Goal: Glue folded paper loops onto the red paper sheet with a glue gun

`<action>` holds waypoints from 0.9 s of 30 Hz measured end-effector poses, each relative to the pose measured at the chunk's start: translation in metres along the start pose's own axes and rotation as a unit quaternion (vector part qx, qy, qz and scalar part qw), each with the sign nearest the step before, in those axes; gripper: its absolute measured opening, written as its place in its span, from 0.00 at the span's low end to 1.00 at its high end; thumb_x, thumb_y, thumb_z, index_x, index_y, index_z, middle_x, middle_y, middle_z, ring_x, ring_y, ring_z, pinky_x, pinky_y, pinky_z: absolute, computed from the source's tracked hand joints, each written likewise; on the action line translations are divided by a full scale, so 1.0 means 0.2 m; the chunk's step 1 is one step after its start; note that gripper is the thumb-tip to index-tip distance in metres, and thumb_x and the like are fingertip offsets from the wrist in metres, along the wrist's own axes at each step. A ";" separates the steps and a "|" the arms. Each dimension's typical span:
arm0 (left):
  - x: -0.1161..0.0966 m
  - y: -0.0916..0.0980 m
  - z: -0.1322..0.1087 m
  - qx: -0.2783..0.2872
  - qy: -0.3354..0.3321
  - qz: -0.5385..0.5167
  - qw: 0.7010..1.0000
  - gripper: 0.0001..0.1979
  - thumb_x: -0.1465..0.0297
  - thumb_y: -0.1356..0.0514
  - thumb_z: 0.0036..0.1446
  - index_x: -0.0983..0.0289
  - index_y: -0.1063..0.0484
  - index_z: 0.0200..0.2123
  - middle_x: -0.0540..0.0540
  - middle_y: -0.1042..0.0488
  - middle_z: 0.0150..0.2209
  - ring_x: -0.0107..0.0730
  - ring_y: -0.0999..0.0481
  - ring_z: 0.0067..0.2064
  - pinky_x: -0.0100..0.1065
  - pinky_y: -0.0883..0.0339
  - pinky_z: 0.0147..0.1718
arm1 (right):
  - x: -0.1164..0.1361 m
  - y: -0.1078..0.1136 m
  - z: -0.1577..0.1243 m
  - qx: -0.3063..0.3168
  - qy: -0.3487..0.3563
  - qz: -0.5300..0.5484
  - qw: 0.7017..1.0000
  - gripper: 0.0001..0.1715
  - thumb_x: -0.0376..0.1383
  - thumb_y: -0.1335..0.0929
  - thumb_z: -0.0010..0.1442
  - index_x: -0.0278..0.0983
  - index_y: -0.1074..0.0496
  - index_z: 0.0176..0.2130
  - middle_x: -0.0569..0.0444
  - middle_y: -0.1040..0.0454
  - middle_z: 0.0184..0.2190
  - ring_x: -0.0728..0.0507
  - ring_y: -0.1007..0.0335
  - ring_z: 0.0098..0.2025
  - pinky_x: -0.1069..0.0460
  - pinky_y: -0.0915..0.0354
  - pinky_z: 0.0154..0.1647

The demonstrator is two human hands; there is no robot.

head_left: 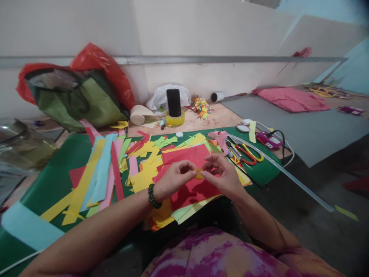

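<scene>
A small yellow-orange strip of paper (pixel 198 174) is pinched between my two hands, above a stack topped with red paper (pixel 190 197). My left hand (pixel 181 174), with a dark bead bracelet at the wrist, grips its left end between thumb and forefinger. At its right end, the thumb and fingers of my right hand (pixel 220 175) close on it. Beyond my right hand lie a pink glue gun (pixel 220 140) and scissors with red and yellow handles (pixel 246 153). Yellow paper scraps (pixel 144 179) spread left of the stack.
Long coloured paper strips (pixel 99 169) cover the green mat's left side. Behind stand a green bag (pixel 77 96), a phone (pixel 173 102) propped in a tape roll (pixel 175 120), and a colourful paper flower (pixel 203 109). A clear glue stick (pixel 300 187) juts past the right edge.
</scene>
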State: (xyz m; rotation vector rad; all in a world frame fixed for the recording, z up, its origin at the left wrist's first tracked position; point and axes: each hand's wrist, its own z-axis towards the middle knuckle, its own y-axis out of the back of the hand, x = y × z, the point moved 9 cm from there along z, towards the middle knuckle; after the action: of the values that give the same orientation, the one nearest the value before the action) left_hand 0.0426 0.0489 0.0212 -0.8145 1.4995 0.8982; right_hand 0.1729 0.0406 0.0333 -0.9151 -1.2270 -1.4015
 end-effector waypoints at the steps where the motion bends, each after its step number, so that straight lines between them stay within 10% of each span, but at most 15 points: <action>1: 0.00 0.00 0.00 -0.002 0.002 0.000 1.000 0.12 0.60 0.38 0.51 0.64 0.31 0.30 0.49 0.31 0.27 0.25 0.33 0.29 0.27 0.40 0.27 | 0.00 -0.01 0.00 0.002 0.001 0.001 1.000 0.21 0.43 0.27 0.49 0.40 0.36 0.38 0.55 0.25 0.26 0.47 0.29 0.27 0.52 0.35 0.27; 27: -0.01 0.01 0.00 -0.006 -0.034 0.035 0.999 0.10 0.63 0.39 0.52 0.64 0.30 0.30 0.51 0.28 0.29 0.29 0.31 0.32 0.31 0.36 0.34 | 0.02 -0.01 -0.01 -0.015 0.034 -0.027 0.999 0.15 0.42 0.28 0.52 0.39 0.35 0.36 0.55 0.25 0.27 0.47 0.29 0.27 0.52 0.31 0.29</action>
State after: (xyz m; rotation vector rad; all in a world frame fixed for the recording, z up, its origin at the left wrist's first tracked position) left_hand 0.0417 0.0501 0.0223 -0.7363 1.4732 0.9782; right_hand 0.1713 0.0375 0.0360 -0.8529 -1.1896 -1.4869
